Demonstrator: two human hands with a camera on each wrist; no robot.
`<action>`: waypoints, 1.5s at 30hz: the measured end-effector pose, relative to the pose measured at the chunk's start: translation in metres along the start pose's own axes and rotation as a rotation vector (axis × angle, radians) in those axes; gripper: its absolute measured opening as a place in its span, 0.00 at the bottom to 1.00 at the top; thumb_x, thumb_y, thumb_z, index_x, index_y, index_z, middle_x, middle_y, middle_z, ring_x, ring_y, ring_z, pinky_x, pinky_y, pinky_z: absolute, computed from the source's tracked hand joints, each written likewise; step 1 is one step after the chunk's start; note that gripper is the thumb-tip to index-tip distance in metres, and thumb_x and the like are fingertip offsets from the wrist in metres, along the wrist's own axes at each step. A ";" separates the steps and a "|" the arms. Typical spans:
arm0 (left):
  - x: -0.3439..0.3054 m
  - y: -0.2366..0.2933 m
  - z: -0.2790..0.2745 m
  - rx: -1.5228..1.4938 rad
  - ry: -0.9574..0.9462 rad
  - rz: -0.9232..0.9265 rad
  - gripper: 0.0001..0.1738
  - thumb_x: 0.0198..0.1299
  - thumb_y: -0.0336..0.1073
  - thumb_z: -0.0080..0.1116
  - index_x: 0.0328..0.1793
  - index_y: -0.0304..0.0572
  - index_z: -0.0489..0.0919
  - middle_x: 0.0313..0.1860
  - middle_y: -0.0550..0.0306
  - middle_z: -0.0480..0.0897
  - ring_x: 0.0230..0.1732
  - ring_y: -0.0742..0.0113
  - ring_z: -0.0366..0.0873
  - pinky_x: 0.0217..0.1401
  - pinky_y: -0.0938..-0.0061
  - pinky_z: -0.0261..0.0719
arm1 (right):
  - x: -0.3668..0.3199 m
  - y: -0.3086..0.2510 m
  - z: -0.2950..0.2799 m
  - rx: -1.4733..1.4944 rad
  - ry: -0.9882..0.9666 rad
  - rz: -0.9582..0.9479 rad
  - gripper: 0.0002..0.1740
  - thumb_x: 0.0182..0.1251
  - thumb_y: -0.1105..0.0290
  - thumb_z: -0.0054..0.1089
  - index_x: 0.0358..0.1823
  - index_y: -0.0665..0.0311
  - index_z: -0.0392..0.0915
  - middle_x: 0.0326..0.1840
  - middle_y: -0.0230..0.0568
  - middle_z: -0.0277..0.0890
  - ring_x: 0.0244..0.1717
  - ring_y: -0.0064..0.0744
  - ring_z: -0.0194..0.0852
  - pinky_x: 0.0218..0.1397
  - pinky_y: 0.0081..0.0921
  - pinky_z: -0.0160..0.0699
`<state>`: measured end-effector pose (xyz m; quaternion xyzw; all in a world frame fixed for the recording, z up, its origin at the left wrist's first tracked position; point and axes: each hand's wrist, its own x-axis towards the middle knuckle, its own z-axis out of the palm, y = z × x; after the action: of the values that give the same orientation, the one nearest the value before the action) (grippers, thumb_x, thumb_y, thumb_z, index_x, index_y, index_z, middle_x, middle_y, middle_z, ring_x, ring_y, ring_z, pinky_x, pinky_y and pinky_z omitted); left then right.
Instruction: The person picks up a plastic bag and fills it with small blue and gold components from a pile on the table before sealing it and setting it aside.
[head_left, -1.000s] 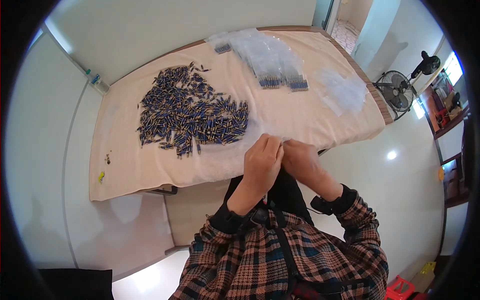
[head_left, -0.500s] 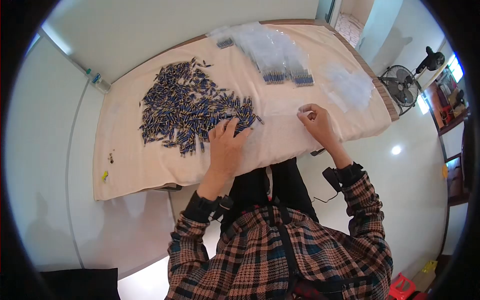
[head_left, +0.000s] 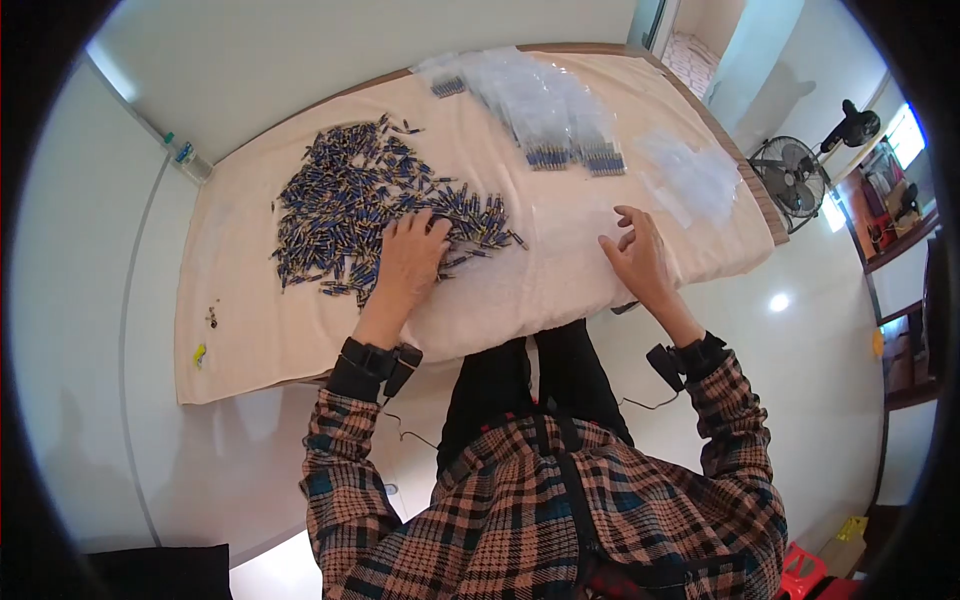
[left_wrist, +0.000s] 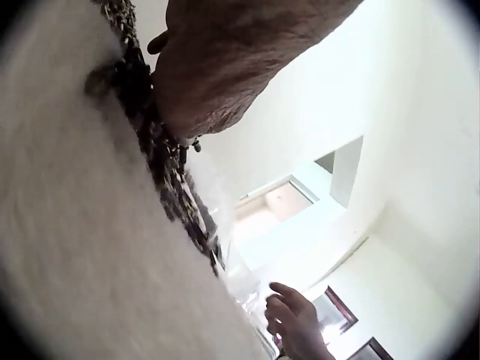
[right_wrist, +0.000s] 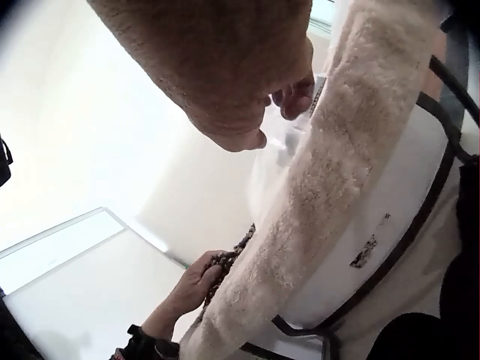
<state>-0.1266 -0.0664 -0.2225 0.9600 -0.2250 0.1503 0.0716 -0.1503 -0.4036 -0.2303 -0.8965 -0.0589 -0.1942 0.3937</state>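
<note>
A wide pile of small blue cylindrical pieces with gold ends (head_left: 340,210) lies on the towel-covered table. My left hand (head_left: 410,260) rests on the pile's near edge, fingers spread over the pieces. Its fingertips are partly hidden among them, and several loose pieces lie just to its right. In the left wrist view the left hand (left_wrist: 217,67) is low over the dark row of pieces. My right hand (head_left: 642,258) hovers over the towel's front right part, thumb and fingers apart and loosely bent, with nothing between them. The right wrist view shows the right hand (right_wrist: 240,97) above the towel edge.
Clear bags (head_left: 530,90) holding rows of the same pieces overlap at the back. Loose clear bags (head_left: 695,178) lie at the right. A bottle (head_left: 190,160) stands by the left wall, and a yellow item (head_left: 200,355) lies near the left corner. A fan (head_left: 790,175) stands beyond the right edge.
The hands were together at the table's front, then parted. My left hand went to the pile and slid left across it. My right hand moved right, and its pinched fingers have spread.
</note>
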 end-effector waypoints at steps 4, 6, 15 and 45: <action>0.000 -0.039 0.001 0.057 0.056 -0.153 0.15 0.63 0.37 0.54 0.56 0.46 0.74 0.55 0.49 0.74 0.60 0.49 0.69 0.62 0.53 0.66 | -0.006 -0.031 -0.006 -0.066 0.069 -0.157 0.25 0.55 0.75 0.65 0.55 0.67 0.71 0.42 0.42 0.72 0.29 0.27 0.70 0.34 0.24 0.73; -0.007 -0.060 0.001 -0.162 0.020 -0.149 0.19 0.67 0.37 0.49 0.63 0.45 0.70 0.62 0.43 0.71 0.64 0.45 0.65 0.65 0.52 0.63 | -0.010 -0.058 0.000 0.129 -0.077 -0.167 0.25 0.55 0.76 0.64 0.56 0.67 0.71 0.43 0.43 0.72 0.32 0.28 0.72 0.36 0.24 0.74; -0.049 -0.065 0.007 0.020 0.056 -0.360 0.29 0.70 0.47 0.42 0.72 0.41 0.61 0.70 0.34 0.61 0.71 0.34 0.56 0.72 0.51 0.55 | 0.017 -0.101 0.105 -0.006 -0.264 -0.426 0.27 0.57 0.74 0.61 0.60 0.70 0.68 0.51 0.55 0.72 0.51 0.52 0.73 0.53 0.40 0.73; -0.007 -0.054 -0.010 -0.060 -0.117 0.339 0.15 0.58 0.31 0.56 0.52 0.43 0.73 0.56 0.48 0.72 0.62 0.50 0.67 0.63 0.60 0.67 | 0.024 -0.093 0.129 0.028 -0.506 -0.660 0.25 0.50 0.76 0.64 0.53 0.64 0.73 0.51 0.47 0.71 0.54 0.51 0.67 0.60 0.40 0.68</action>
<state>-0.1108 -0.0133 -0.2188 0.9128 -0.3919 0.0973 0.0607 -0.1135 -0.2476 -0.2369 -0.8436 -0.4407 -0.0825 0.2955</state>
